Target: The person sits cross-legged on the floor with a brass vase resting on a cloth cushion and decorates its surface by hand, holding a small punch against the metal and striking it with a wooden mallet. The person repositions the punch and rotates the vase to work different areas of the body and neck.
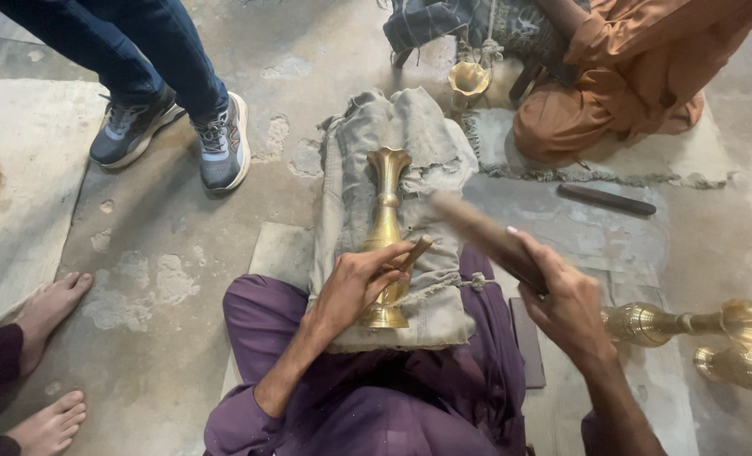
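A brass vase [386, 203] lies along a grey cloth cushion [414, 135] propped on my lap, its flared mouth pointing away. My left hand [359, 283] rests on the vase near its base and pinches a short chisel-like tool [416, 252] against the metal. My right hand [562, 295] grips a wooden stick-like mallet [477, 230], blurred, raised just right of the vase above the chisel.
Two brass vases [688, 325] lie on the floor at the right. A small brass cup [468, 80] stands beyond the cushion, before a seated person in orange [612, 84]. A dark bar [605, 200] lies near. A standing person's sneakers [220, 139] and bare feet [51, 308] are at left.
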